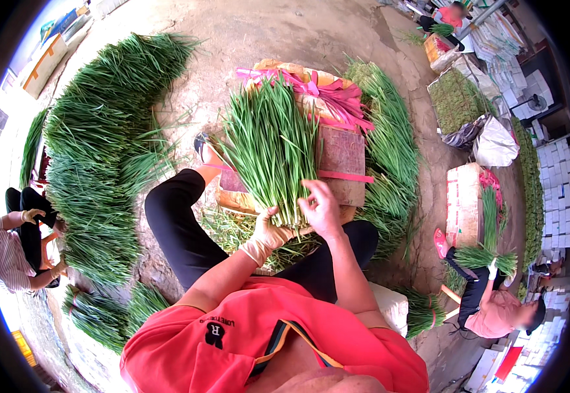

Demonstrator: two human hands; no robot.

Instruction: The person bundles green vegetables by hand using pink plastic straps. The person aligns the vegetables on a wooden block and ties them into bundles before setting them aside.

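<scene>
A large bunch of garlic chives (268, 141) lies before me on a low stand topped by a reddish board (342, 157). The leaf tips point away and the pale stem ends face me. My left hand (266, 237), in a cream glove, is closed around the stem ends at their left side. My right hand (322, 208) is bare and touches the right side of the stems, thumb and fingers apart. Pink strips (327, 98) lie over the stand's far end, and a narrow pink band (347, 175) crosses the board. Loose trimmings (226, 232) lie below the stand.
A long heap of chives (95, 157) curves along my left; another pile (390, 157) lies right of the stand. Tied bunches (98, 318) rest at lower left. One co-worker (16, 242) sits at left, another (498, 304) at right beside a wrapped box (465, 203). White boxes (560, 196) are stacked far right.
</scene>
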